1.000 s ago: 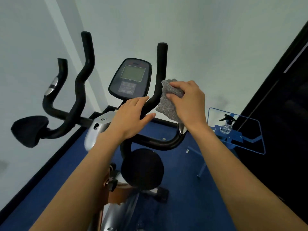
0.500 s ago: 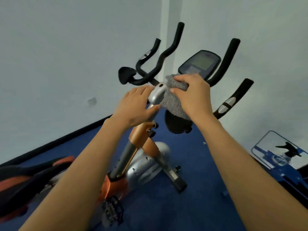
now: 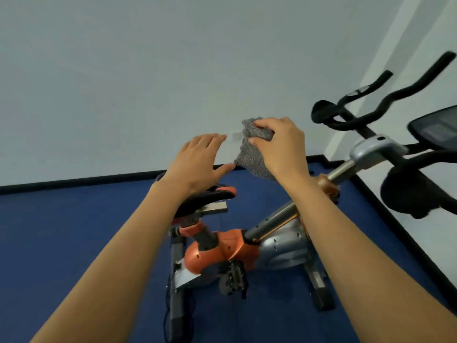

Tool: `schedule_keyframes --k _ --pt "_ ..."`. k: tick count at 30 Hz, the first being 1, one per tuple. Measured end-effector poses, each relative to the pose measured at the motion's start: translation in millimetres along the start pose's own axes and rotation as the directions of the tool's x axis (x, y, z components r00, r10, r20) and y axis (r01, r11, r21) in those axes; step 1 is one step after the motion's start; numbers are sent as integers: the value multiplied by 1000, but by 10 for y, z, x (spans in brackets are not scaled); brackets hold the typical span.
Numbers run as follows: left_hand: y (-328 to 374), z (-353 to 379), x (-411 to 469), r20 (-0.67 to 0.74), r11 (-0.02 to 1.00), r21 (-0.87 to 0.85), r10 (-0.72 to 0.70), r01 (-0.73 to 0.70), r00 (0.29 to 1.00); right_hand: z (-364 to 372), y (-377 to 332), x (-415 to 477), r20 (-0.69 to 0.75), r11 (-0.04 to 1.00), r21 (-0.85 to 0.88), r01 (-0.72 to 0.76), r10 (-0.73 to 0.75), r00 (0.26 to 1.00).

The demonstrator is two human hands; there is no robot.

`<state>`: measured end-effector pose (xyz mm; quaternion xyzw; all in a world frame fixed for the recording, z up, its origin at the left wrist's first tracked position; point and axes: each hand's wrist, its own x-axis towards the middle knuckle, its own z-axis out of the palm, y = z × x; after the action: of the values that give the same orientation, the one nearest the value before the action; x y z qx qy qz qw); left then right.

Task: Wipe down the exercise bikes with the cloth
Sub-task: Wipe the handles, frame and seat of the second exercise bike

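Note:
An orange and silver exercise bike (image 3: 237, 251) stands on the blue floor below my arms. Its black and orange saddle (image 3: 212, 194) shows under my left wrist. Its black handlebars (image 3: 371, 112) and console (image 3: 435, 129) are at the right edge. My right hand (image 3: 279, 147) grips a grey cloth (image 3: 249, 154) in the air above the frame, clear of the bike. My left hand (image 3: 200, 162) hovers just left of the cloth, fingers spread, thumb nearly at the cloth's lower edge.
A white wall fills the upper view, with a black skirting (image 3: 74, 184) along the blue carpet (image 3: 61, 243). The room's corner lies behind the handlebars at the right. A black cable (image 3: 168, 315) trails by the bike's rear foot.
My view has swung left, from the handlebars and console toward the saddle and frame. Both hands have come off the handlebar stem and now hang in the air, the cloth still in my right hand.

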<state>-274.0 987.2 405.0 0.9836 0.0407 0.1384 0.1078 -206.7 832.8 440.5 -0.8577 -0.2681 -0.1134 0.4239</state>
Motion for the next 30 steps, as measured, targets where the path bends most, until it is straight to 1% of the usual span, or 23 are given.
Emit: schedule_keyframes --k 3,8,14,21,24,28,30 --pt "-629 -264 -436 -4 997 35 -70 70 998 612 -522 -97 51 998 47 52 -54 997" --pt "-1615 -628 -1021 13 985 79 -156 155 988 1543 -1272 -221 104 991 112 77 -88 991" --pt "-2481 -799 -1179 39 982 65 -182 180 982 2281 -1779 -78 130 991 118 69 -84 988" --pt "-3462 -823 -770 60 989 42 -147 145 987 3071 -2012 567 116 995 88 50 -60 991" --pt "-3930 -853 -357 69 992 52 -123 119 990 3416 -2071 994 102 996 75 43 -50 993" --pt "-4401 -913 291 101 998 35 -63 59 993 3717 -2141 1654 39 999 47 13 -15 999" --pt "-4603 -934 608 87 999 24 -30 28 996 3853 -2155 1963 13 999 45 -6 5 1000"
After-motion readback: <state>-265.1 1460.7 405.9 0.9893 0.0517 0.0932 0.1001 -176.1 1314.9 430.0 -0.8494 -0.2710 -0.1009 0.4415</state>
